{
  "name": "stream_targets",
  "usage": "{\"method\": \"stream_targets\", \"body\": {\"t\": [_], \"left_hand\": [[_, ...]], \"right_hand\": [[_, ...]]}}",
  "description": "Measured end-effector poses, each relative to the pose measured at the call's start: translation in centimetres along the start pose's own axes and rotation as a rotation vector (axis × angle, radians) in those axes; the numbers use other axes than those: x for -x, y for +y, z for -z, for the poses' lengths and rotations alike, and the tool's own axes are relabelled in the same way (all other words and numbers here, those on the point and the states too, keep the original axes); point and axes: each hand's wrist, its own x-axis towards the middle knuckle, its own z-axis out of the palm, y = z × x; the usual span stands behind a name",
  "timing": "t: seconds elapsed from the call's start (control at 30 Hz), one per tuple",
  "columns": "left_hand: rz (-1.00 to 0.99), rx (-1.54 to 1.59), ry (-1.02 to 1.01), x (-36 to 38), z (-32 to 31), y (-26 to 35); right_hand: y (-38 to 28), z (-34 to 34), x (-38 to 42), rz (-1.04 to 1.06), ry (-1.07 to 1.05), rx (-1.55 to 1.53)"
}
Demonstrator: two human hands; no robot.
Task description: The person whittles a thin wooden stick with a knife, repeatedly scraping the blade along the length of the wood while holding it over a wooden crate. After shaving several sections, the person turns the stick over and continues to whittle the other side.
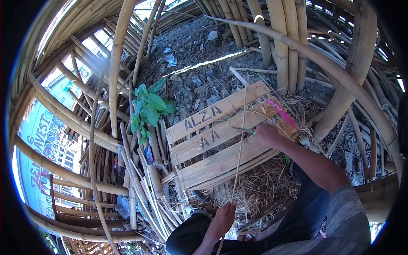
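My left hand (224, 219) is closed around the lower part of a long thin bamboo strip (239, 163), which rises from it across the slats of a wooden crate (204, 140) lettered ALZA and AA. My right hand (268, 136) is closed on the handle of a knife (243, 130), whose green end shows at the fingers. The blade lies against the strip, over the crate. A pink strip (281, 111) marks the crate's right end.
Bamboo poles (287, 46) stand at the back, and a long curved pole crosses the upper right. A leafy green plant (149, 104) grows left of the crate. Fibre shavings (265, 187) and cut bamboo pieces lie around. Rubble covers the ground behind.
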Motion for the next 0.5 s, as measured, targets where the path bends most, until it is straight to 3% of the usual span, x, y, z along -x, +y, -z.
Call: {"method": "stream_targets", "body": {"t": [0.03, 0.1, 0.17, 0.2, 0.27, 0.33, 0.37, 0.4, 0.47, 0.5], "left_hand": [[-0.045, -0.072, 0.04, 0.3, 0.2, 1.1], [-0.11, -0.149, 0.088, 0.8, 0.5, 3.2], [-0.154, -0.227, 0.137, 0.9, 0.5, 3.1], [-0.215, -0.318, 0.182, 0.7, 0.2, 2.6], [-0.255, -0.398, 0.215, 1.2, -0.5, 1.8], [-0.284, -0.461, 0.19, 1.1, -0.6, 1.9], [-0.176, -0.344, 0.147, 1.5, -0.1, 4.0], [-0.19, -0.342, 0.146, 1.3, 0.0, 4.2], [-0.262, -0.308, 0.192, 1.3, 0.1, 4.2], [-0.163, -0.295, 0.178, 1.3, 0.5, 4.5]], "right_hand": [[-1.8, 0.5, 0.9, -0.008, -0.162, -0.052], [-5.2, -0.1, 4.1, 0.176, -0.322, 0.002], [-8.2, 0.0, 7.9, 0.446, -0.375, 0.129], [-8.1, -0.6, 7.5, 0.455, -0.388, 0.125], [-6.1, -2.3, 6.1, 0.337, -0.295, 0.212], [-2.2, -0.8, 1.3, -0.012, -0.137, 0.064], [0.1, -0.4, -0.2, -0.057, -0.049, 0.083], [1.0, 0.6, -0.7, -0.103, 0.044, 0.1], [0.8, -0.5, 0.1, -0.018, -0.07, 0.057], [-0.2, -1.1, 0.9, 0.078, -0.196, 0.013]]}}
